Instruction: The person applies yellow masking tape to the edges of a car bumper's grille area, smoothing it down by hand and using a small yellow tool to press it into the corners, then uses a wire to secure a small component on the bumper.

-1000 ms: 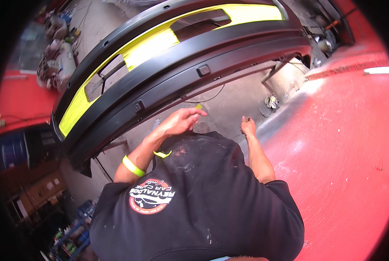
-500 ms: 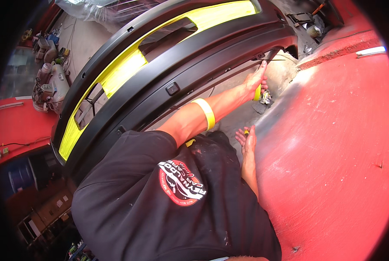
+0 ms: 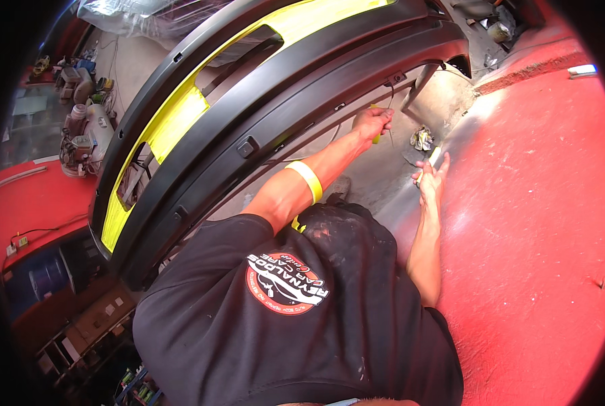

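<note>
A black car bumper (image 3: pixel 285 111) stretches diagonally in front of me, with bright yellow tape (image 3: pixel 180 125) covering parts of its openings. Beside its lower edge, my left hand (image 3: pixel 370 126) is closed, with a piece of yellow tape (image 3: pixel 376 137) showing under the palm. A thin dark strand (image 3: pixel 392 95) hangs from the bumper edge next to those fingertips. Farther right, close to the red wall, my right hand (image 3: pixel 432 183) holds a pale yellow strip of tape (image 3: pixel 435 158) between partly spread fingers. A yellow band (image 3: pixel 306 181) circles my left forearm.
A red wall (image 3: pixel 519 257) rises along the right. Crumpled foil-like material (image 3: pixel 421 139) lies on the floor beyond my right hand. Machinery with a tank (image 3: pixel 89 139) stands at the left. Clear plastic sheeting (image 3: pixel 136 24) covers something at the back.
My left hand has drawn back from the bumper's lower edge, toward the left. My right hand has moved up and right, its yellow strip now more visible. The view has shifted slightly.
</note>
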`<state>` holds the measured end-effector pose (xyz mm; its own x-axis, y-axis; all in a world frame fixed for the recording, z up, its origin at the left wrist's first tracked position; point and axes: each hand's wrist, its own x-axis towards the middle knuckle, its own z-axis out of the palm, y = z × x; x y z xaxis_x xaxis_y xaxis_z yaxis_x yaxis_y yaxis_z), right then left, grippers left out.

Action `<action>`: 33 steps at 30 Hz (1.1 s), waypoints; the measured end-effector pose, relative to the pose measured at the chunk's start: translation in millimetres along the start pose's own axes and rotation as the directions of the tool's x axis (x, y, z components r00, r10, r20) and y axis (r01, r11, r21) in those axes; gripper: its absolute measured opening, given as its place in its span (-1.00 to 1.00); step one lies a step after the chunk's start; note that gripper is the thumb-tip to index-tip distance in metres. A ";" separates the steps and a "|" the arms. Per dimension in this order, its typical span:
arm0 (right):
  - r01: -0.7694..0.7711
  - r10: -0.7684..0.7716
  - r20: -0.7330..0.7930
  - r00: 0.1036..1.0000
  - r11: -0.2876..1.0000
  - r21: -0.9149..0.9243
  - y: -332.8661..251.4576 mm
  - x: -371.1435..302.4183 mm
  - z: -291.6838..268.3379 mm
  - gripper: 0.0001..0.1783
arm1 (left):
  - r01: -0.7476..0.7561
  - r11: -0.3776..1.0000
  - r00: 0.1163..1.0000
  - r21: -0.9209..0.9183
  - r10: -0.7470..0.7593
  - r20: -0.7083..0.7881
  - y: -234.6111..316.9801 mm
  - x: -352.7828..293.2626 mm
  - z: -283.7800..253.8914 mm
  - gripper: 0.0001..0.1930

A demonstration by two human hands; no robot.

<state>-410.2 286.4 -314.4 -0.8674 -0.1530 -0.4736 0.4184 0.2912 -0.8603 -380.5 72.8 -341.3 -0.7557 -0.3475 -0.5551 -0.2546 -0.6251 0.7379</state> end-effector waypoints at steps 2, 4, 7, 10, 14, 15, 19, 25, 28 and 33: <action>0.057 -0.053 0.075 0.996 0.997 -0.050 -6.6 2.8 9.0 -0.56 | -0.060 0.987 0.995 0.152 0.071 -0.067 5.2 -2.6 -10.9 -0.66; 0.113 -0.100 0.157 0.983 0.991 -0.076 -14.9 6.7 17.3 -0.57 | -0.092 0.967 0.991 0.238 0.113 -0.074 12.9 -8.3 -17.3 -0.61; 0.340 -0.286 0.189 0.940 0.843 -0.417 -31.9 3.2 27.1 -0.64 | -0.126 0.912 0.980 0.390 0.175 -0.091 19.2 -17.1 -18.0 -0.64; 0.261 -0.184 0.216 0.959 0.869 -0.420 -41.3 17.8 22.6 -0.59 | -0.172 0.893 0.970 0.416 0.227 -0.088 15.3 -13.2 -18.3 -0.66; 0.506 -0.430 0.271 0.861 0.686 -0.523 -64.4 7.0 28.7 -0.59 | -0.232 0.848 0.948 0.477 0.306 -0.083 9.5 -11.0 -20.6 -0.66; 0.515 -0.431 0.284 0.857 0.677 -0.526 -73.1 4.1 30.7 -0.59 | -0.250 0.806 0.929 0.536 0.356 -0.102 7.7 -9.9 -22.2 -0.65; 0.745 -0.466 0.600 0.650 0.237 -0.624 -103.2 5.6 37.6 -0.83 | -0.239 0.709 0.906 0.663 0.409 -0.112 9.4 -11.2 -22.7 -0.68; 0.873 -0.515 0.779 0.357 -0.111 -0.474 -118.3 44.7 44.3 -0.91 | -0.249 0.634 0.900 0.732 0.432 -0.068 20.6 -26.1 -11.3 -0.68; 0.848 -0.461 0.820 0.339 -0.228 -0.478 -125.6 49.4 48.3 -0.88 | -0.313 0.592 0.875 0.742 0.484 -0.017 20.9 -24.8 -12.0 -0.66; 0.821 -0.358 0.851 0.385 -0.289 -0.493 -133.6 47.6 52.9 -0.78 | -0.264 0.668 0.905 0.696 0.420 -0.061 20.4 -17.8 -14.3 -0.68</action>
<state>-493.1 190.3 -231.9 -0.2543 -0.9665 -0.0352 -0.9656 0.2558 -0.0469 -363.6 56.2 -321.9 -0.7545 -0.6198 -0.2157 -0.3907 0.1602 0.9065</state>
